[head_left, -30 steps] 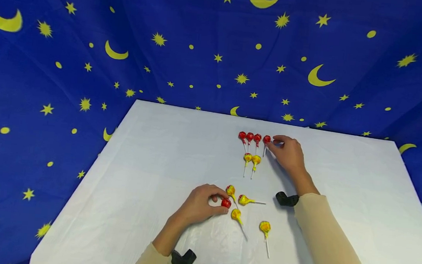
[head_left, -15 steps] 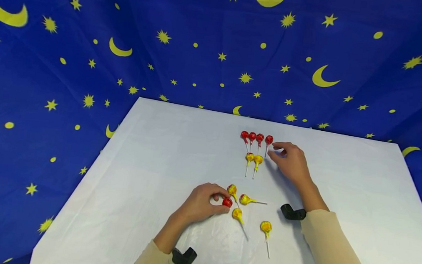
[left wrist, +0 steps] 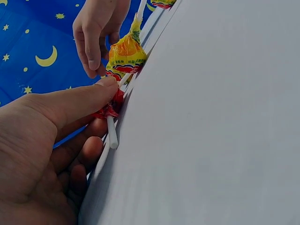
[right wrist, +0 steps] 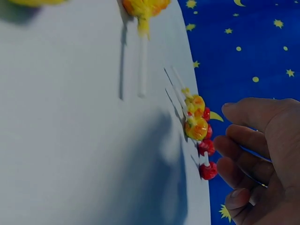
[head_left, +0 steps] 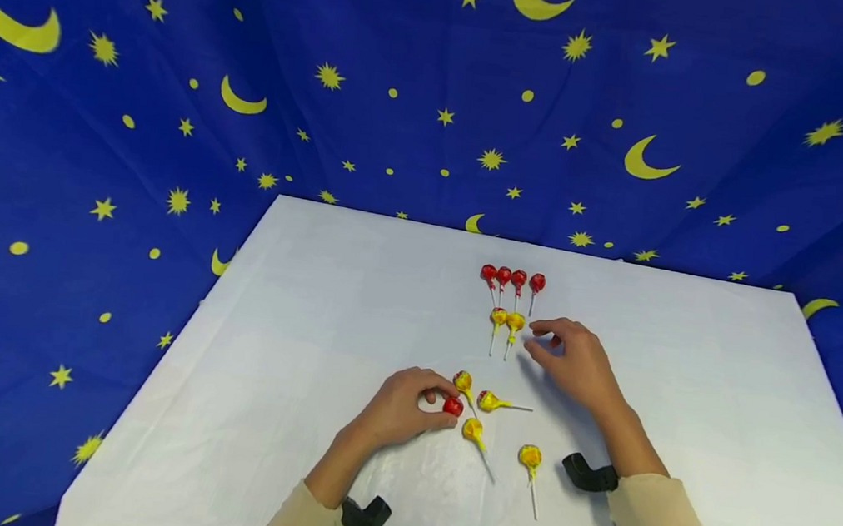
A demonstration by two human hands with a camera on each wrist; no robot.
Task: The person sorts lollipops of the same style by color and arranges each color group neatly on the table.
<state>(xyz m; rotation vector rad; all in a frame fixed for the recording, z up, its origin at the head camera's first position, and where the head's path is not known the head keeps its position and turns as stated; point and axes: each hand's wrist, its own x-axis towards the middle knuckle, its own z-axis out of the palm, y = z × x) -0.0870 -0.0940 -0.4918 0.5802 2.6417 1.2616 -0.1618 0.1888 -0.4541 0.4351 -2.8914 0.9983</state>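
Observation:
My left hand (head_left: 400, 407) pinches a red lollipop (head_left: 453, 407) between thumb and fingers; in the left wrist view its white stick (left wrist: 112, 133) points out below the thumb. Beyond it, my right hand (head_left: 577, 363) hovers with nothing in it, fingers loosely bent, just right of two yellow lollipops (head_left: 516, 322). Behind those two stands a row of several red lollipops (head_left: 519, 278), sticks toward me; the rightmost red lollipop (head_left: 537, 282) lies slightly apart. In the right wrist view, the thumb and fingers are spread apart beside the red lollipops (right wrist: 208, 170).
Several loose yellow lollipops lie nearer me on the white table (head_left: 312, 304): one (head_left: 463, 381) by my left fingertips, one sideways (head_left: 489, 401), one (head_left: 473, 430) below it, one (head_left: 530, 456) farther right. A blue star-and-moon cloth (head_left: 409, 61) hangs behind the table.
My right hand has let go of the rightmost red lollipop and drawn back toward me, beside the yellow pair. The left hand keeps its hold on its red lollipop in the same spot.

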